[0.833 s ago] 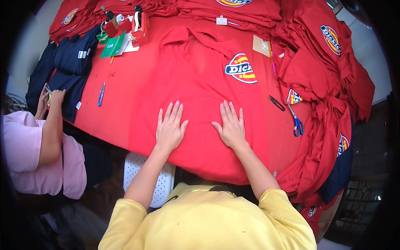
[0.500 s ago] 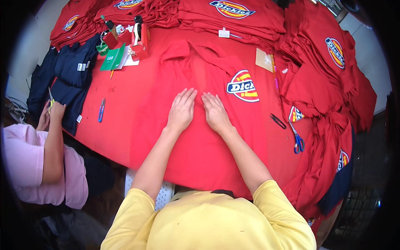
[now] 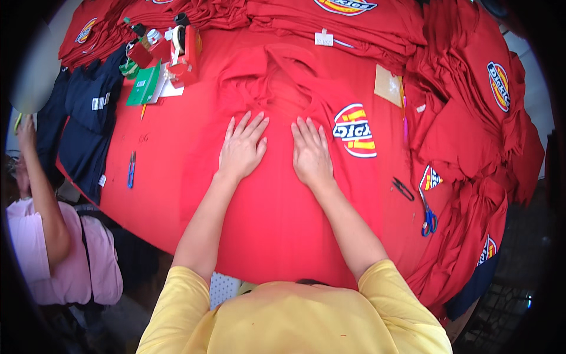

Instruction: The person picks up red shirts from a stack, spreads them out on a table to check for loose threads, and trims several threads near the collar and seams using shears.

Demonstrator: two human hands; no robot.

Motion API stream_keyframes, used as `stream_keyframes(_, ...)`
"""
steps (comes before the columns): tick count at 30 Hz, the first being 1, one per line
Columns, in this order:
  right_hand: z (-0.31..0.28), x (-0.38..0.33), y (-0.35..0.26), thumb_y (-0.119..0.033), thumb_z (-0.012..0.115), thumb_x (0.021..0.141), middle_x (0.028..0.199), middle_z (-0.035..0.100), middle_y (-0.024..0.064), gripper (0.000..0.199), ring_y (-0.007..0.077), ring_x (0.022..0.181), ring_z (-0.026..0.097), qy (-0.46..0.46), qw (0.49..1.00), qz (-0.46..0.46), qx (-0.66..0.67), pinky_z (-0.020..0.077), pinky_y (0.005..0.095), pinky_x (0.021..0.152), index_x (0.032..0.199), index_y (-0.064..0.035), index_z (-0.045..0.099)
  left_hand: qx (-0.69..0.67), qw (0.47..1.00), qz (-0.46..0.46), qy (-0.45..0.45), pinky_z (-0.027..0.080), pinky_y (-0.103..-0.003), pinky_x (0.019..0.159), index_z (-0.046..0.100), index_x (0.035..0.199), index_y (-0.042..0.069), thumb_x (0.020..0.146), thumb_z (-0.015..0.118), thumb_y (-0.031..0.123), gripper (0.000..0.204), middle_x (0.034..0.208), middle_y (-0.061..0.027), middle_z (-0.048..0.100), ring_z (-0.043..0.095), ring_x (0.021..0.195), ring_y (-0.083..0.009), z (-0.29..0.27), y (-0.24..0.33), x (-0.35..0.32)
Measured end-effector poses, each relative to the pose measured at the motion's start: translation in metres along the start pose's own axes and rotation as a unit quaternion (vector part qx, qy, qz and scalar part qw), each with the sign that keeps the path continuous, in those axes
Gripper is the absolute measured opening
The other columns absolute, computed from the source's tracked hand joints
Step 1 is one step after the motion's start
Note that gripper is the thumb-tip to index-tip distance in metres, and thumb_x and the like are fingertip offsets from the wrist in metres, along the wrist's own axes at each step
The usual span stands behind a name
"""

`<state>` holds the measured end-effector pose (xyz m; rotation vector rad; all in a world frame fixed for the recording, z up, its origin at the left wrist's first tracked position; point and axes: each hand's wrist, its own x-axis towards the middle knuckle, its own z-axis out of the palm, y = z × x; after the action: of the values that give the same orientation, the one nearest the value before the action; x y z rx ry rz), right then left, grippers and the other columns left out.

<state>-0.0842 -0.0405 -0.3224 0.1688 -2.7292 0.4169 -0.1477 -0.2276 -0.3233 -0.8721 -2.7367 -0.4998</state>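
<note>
A red T-shirt (image 3: pixel 277 218) with a round printed emblem lies spread on the red-covered table, its neck opening at the far side. My left hand (image 3: pixel 242 144) rests flat on it, left of the neck opening, fingers stretched out and pointing away from me. On the other side of the opening lies my right hand (image 3: pixel 311 150), also flat with straight fingers, just left of the emblem. Neither hand grips anything. Bare cloth shows between them.
Red shirt piles (image 3: pixel 354 29) line the far and right edges. Blue-handled scissors (image 3: pixel 428 215) and black thread snips (image 3: pixel 403 189) lie at right, blue snips (image 3: pixel 131 170) at left. A red tape dispenser (image 3: pixel 184 62) and dark garments (image 3: pixel 88 124) stand far left. A co-worker (image 3: pixel 59 248) sits nearby.
My hands have moved apart and slightly farther from me over the shirt. The co-worker's arm has risen toward the far left. The whole view has shifted slightly.
</note>
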Motion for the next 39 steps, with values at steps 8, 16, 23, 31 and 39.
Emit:
stream_keyframes(8, -0.013, -0.028, 0.006, -0.010, 0.048, 0.092, 0.144, 0.041, 0.0201, 0.043, 0.0349, 0.138, 0.033, 0.045, 0.999, -0.014, 0.014, 0.0223, 0.0508, 0.115, 0.134, 0.0022, 0.048, 0.104, 0.992, -0.001, 0.072, 0.029, -0.050, 0.111, 0.060, 0.125, 0.008, 0.086, 0.061, 0.013, 0.039, 0.136, -0.0120, 0.051, 0.040, 0.132, -0.0336, -0.059, -0.009, -0.127)
stream_keyframes(16, -0.082, -0.201, -0.049, -0.038, 0.053, 0.093, 0.155, 0.022, 0.0204, 0.071, 0.0348, 0.145, 0.017, -0.191, 0.979, 0.027, -0.060, 0.0067, 0.0586, 0.115, 0.147, 0.0015, 0.028, 0.029, 0.993, -0.093, -0.059, 0.021, -0.048, 0.115, 0.045, 0.139, 0.003, 0.091, 0.055, 0.024, 0.053, 0.149, -0.0119, 0.038, 0.031, 0.140, -0.0316, -0.085, -0.002, -0.259)
stream_keyframes(23, -0.038, -0.068, 0.023, -0.048, 0.044, 0.096, 0.157, 0.023, 0.0108, 0.071, 0.0315, 0.141, 0.027, -0.121, 0.985, 0.032, -0.115, 0.0173, 0.0551, 0.114, 0.150, -0.0080, 0.025, 0.056, 0.995, -0.085, -0.009, 0.015, -0.045, 0.118, 0.033, 0.147, 0.006, 0.092, 0.054, 0.037, 0.066, 0.153, -0.0123, 0.031, 0.025, 0.143, -0.0296, -0.051, -0.041, -0.135)
stream_keyframes(31, -0.036, -0.070, 0.012, -0.037, 0.050, 0.095, 0.151, 0.033, 0.0151, 0.059, 0.0332, 0.137, 0.033, -0.032, 0.995, -0.032, -0.094, 0.0194, 0.0582, 0.112, 0.143, -0.0047, 0.039, 0.038, 0.995, -0.022, 0.091, 0.028, -0.049, 0.111, 0.052, 0.132, 0.007, 0.089, 0.061, 0.023, 0.047, 0.137, -0.0131, 0.050, 0.042, 0.131, -0.0300, -0.042, -0.009, -0.108)
stream_keyframes(39, -0.073, -0.184, -0.031, -0.022, 0.063, 0.085, 0.140, 0.044, 0.0166, 0.050, 0.0353, 0.133, 0.038, -0.069, 0.994, -0.063, 0.049, 0.0249, 0.0557, 0.111, 0.132, -0.0067, 0.052, 0.027, 0.999, -0.027, 0.014, 0.023, -0.052, 0.113, 0.052, 0.134, 0.012, 0.088, 0.063, 0.027, 0.050, 0.144, -0.0114, 0.043, 0.033, 0.138, -0.0308, -0.051, 0.030, -0.185)
